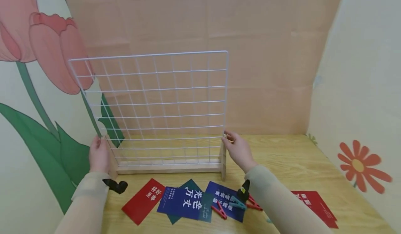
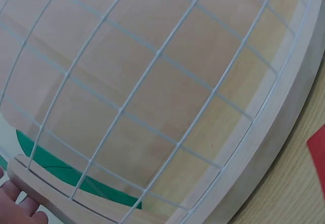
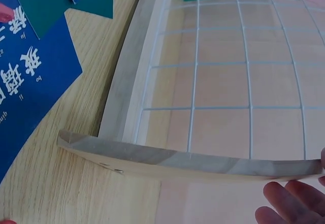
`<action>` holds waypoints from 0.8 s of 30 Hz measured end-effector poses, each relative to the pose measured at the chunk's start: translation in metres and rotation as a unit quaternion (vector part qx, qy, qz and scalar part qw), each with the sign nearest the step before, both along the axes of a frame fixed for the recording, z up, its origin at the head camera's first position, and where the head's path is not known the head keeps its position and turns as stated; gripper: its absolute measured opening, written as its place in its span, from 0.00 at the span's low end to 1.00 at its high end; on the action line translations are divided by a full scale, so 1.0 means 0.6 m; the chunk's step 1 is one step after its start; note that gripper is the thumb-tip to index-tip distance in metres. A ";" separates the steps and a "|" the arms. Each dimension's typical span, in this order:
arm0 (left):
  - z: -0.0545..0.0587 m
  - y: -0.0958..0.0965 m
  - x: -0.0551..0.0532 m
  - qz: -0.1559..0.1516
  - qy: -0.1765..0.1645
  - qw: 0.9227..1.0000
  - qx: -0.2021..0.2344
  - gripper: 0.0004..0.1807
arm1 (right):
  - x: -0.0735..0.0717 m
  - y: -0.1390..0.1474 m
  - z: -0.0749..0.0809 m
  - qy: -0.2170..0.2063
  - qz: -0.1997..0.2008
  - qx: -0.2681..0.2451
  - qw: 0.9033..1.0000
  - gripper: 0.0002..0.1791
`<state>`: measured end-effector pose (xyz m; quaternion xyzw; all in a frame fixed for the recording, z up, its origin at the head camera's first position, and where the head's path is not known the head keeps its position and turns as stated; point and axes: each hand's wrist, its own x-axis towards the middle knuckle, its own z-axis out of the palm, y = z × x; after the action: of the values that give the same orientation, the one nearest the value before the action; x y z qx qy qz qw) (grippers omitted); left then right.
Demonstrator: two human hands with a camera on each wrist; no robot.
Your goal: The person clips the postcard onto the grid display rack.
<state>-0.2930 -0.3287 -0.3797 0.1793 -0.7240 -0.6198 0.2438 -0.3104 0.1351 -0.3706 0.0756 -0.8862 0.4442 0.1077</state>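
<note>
A white wire grid rack (image 1: 170, 101) stands upright in a wooden base (image 1: 169, 169) in the head view. My left hand (image 1: 99, 157) grips the upper end of its left wooden side post (image 1: 112, 157). At the other side my right hand (image 1: 239, 152) holds the top of the right side post (image 1: 223, 162) between thumb and fingers. In the left wrist view, fingertips (image 2: 20, 203) meet the post's outer face. The right wrist view has fingers (image 3: 292, 201) by the end of the right post, partly cut off by the frame edge.
Before the rack lie a red card (image 1: 142, 201), a blue card (image 1: 180, 202), a green card (image 1: 205, 208) and another blue card (image 1: 227, 195). Red (image 1: 220, 211) and teal clothespins (image 1: 237, 203) lie near them. Red cards (image 1: 316, 206) sit right of my forearm. Walls bound the table.
</note>
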 end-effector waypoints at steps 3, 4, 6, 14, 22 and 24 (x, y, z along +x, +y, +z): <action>0.007 -0.008 -0.001 -0.012 -0.023 0.998 -0.060 0.33 | -0.005 -0.003 0.002 0.006 -0.008 0.010 1.000 0.26; 0.008 -0.010 -0.002 -0.008 -0.027 0.997 -0.079 0.32 | -0.007 -0.003 0.002 0.007 -0.008 0.013 1.000 0.25; 0.012 -0.013 -0.002 0.000 -0.038 0.993 -0.108 0.30 | -0.009 -0.004 0.003 0.008 -0.011 0.018 1.000 0.25; 0.019 -0.023 -0.010 0.026 -0.045 0.981 -0.187 0.26 | -0.009 0.001 0.005 -0.001 -0.019 0.054 0.998 0.25; 0.017 -0.025 -0.015 0.041 -0.030 0.974 -0.223 0.25 | -0.003 0.011 0.017 0.017 -0.018 0.093 0.995 0.24; 0.017 -0.021 -0.014 0.037 -0.025 0.974 -0.222 0.25 | -0.003 0.017 0.019 0.021 -0.018 0.096 0.995 0.24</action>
<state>-0.3015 -0.3415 -0.3692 0.1630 -0.8423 -0.4293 0.2823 -0.3120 0.1450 -0.3591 0.0788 -0.9235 0.3534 0.1263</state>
